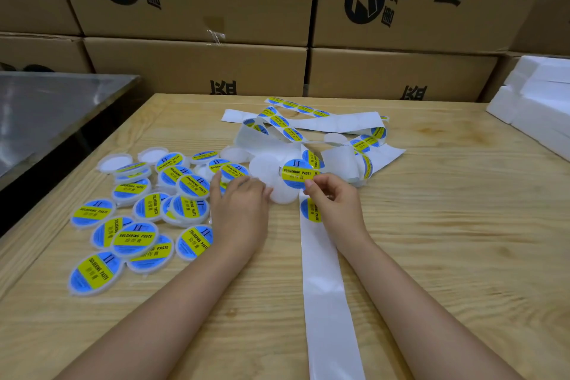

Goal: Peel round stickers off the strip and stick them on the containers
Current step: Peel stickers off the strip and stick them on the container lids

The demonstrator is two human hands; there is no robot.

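Observation:
My right hand [334, 200] pinches a round blue-and-yellow "soldering paste" sticker [298, 174] by its lower edge, held up just above the white backing strip [320, 274]. One more sticker [310, 210] sits on the strip under that hand. My left hand [239, 210] rests palm down on the table, its fingertips touching a plain white container [283, 193]. Further plain white containers [262, 168] lie behind it. Several labelled containers [135, 239] are heaped at the left.
A tangle of sticker strip [305, 126] lies at the back of the wooden table [431, 256]. Cardboard boxes [197, 68] wall the far side. White foam blocks [539, 108] sit at the right, a steel table [46, 108] at the left.

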